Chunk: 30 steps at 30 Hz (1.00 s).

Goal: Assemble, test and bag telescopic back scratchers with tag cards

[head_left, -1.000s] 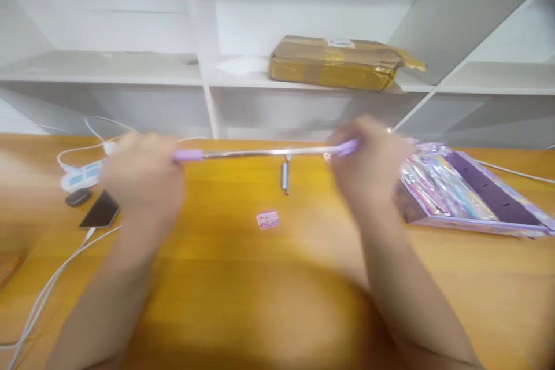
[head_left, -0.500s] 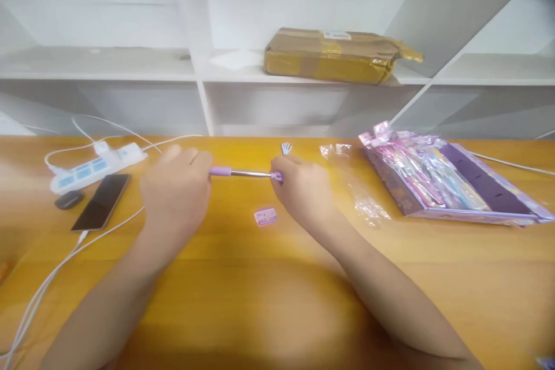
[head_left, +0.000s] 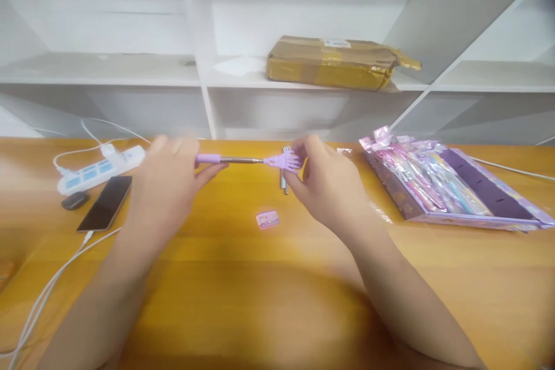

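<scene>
A purple telescopic back scratcher [head_left: 243,160] is held level above the table, its claw-shaped head pointing right. My left hand [head_left: 167,182] is closed around its purple handle, with the thumb stretched along underneath. At the other end, the thumb and fingers of my right hand [head_left: 327,182] are at the claw's tips, and the claw shows in front of them. Behind the claw, a pale blue back scratcher [head_left: 283,182] lies on the table, partly covered. Below it lies a small pink printed card [head_left: 267,219].
At right stands a purple display box [head_left: 459,219] with several wrapped back scratchers. Clear plastic wrapping [head_left: 381,212] lies beside it, partly behind my right arm. A power strip [head_left: 102,170], phone [head_left: 105,203] and white cables are at left. A taped parcel [head_left: 329,63] sits on the shelf.
My right hand has shifted right and loosened from around the scratcher's head, so the purple claw now shows. My left hand has moved slightly left and up with the handle.
</scene>
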Motion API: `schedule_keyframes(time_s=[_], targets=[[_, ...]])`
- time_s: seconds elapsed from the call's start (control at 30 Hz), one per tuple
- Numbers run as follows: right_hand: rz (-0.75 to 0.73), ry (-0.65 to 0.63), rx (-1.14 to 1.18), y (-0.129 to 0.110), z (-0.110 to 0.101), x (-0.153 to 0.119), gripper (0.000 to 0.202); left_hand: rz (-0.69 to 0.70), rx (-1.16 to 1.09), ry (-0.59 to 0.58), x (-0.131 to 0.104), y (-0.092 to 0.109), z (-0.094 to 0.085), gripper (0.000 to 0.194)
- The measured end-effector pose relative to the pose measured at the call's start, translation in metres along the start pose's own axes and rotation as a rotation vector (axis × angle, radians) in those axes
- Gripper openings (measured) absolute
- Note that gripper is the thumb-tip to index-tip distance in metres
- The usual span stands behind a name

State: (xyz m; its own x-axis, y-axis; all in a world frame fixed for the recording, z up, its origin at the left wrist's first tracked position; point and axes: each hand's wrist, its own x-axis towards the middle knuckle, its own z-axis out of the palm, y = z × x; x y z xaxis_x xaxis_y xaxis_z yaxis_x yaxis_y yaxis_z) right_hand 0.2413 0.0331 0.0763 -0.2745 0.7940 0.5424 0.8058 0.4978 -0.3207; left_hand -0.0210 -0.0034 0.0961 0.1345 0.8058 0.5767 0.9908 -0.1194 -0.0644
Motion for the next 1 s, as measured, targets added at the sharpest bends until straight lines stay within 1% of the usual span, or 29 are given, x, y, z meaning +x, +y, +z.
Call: schedule_keyframes(time_s=[0.1,0.13,0.2,0.23,0.3,0.33,0.37,0.5,0.6,0.7,0.77,0.8,0.9,1.0], targets=[[-0.070,0.066,-0.032,0.000,-0.008,-0.002,0.012,-0.003,-0.029,0.048,0.001,-0.013,-0.009,0.027],[-0.087,0.085,-0.054,0.000,-0.011,-0.002,0.019,-0.008,-0.042,0.067,0.001,-0.016,-0.012,0.025],[-0.102,0.088,-0.065,0.002,-0.015,-0.003,0.032,-0.030,-0.065,0.094,0.000,-0.021,-0.017,0.024],[-0.100,0.078,-0.040,0.003,-0.017,-0.003,0.034,-0.043,-0.077,0.098,-0.001,-0.023,-0.020,0.025],[-0.093,0.065,0.056,0.008,-0.021,-0.002,0.027,-0.060,-0.108,0.103,-0.002,-0.026,-0.023,0.028],[-0.097,0.071,0.103,0.010,-0.023,-0.002,0.024,-0.063,-0.121,0.103,-0.003,-0.026,-0.025,0.028],[-0.106,0.083,0.140,0.012,-0.024,-0.002,0.026,-0.061,-0.123,0.105,-0.003,-0.026,-0.025,0.029],[-0.140,0.132,0.199,0.015,-0.028,-0.003,0.041,-0.014,-0.073,0.122,-0.004,-0.022,-0.025,0.030],[-0.138,0.143,0.265,0.007,-0.031,-0.008,0.048,-0.003,-0.108,0.114,-0.004,-0.018,-0.024,0.026],[-0.187,0.107,0.330,-0.005,-0.033,-0.013,0.053,0.004,-0.139,0.092,-0.005,-0.013,-0.023,0.020],[-0.233,0.072,0.319,-0.011,-0.033,-0.014,0.051,0.029,-0.129,0.085,-0.005,-0.010,-0.022,0.019],[-0.253,0.075,0.295,-0.012,-0.033,-0.014,0.047,0.044,-0.124,0.088,-0.005,-0.009,-0.022,0.019],[-0.282,0.129,0.200,-0.012,-0.032,-0.013,0.033,0.070,-0.116,0.110,-0.005,-0.007,-0.021,0.020],[-0.294,0.156,0.132,-0.008,-0.030,-0.011,0.024,0.086,-0.123,0.134,-0.006,-0.004,-0.020,0.018]])
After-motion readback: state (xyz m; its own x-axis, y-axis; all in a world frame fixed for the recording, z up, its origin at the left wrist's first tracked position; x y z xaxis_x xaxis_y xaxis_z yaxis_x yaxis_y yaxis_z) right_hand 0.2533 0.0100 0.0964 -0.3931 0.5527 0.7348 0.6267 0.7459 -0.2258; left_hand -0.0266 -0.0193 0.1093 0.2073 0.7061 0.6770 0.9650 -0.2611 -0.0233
